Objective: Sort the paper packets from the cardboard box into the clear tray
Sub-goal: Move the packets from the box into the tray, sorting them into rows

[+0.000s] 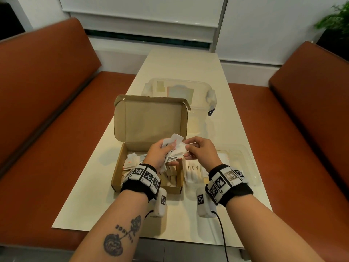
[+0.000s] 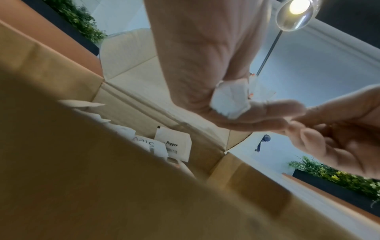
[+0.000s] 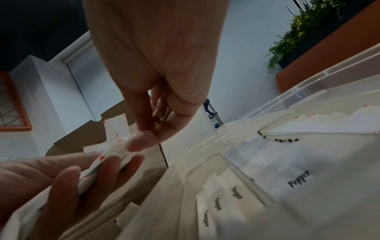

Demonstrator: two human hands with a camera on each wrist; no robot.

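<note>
- Crossing the lower centre of the head view, two bare forearms wear black fabric wristbands studded with square black-and-white marker tiles; the one at lower left carries a dark flower tattoo.
- Just above the bands, mid-frame, the left hand (image 1: 160, 154) grasps a crumpled bunch of white paper packets (image 1: 174, 148), fingers curled round the thin, creased sachets with small red marks.
- Right of it, the right hand (image 1: 201, 151) pinches the edge of one packet in that bunch between thumb and fingertips (image 3: 141, 142); the two hands meet over the box's right edge.
- Under the left hand sits the cardboard box (image 1: 120, 167), a shallow brown corrugated rectangle with its hinged lid standing upright behind; loose flat packets lie inside, one printed "Pepper" (image 2: 174, 144).
- Touching or just beside the box, at right of centre, lies the clear tray (image 1: 253, 163), glossy see-through plastic split by low dividers; narrow stick packets marked "Sugar" (image 1: 192, 167) fill the compartment nearest the box, and flat "Pepper" sachets (image 3: 298, 178) fill the next.
- Both rest on a long, smooth cream table (image 1: 105, 195).
- Higher in the frame, behind the lid, stands a clear plastic container (image 1: 207, 97) with rounded corners and side clips.
- Rust-brown padded benches (image 1: 47, 110) flank the table at left and right.
</note>
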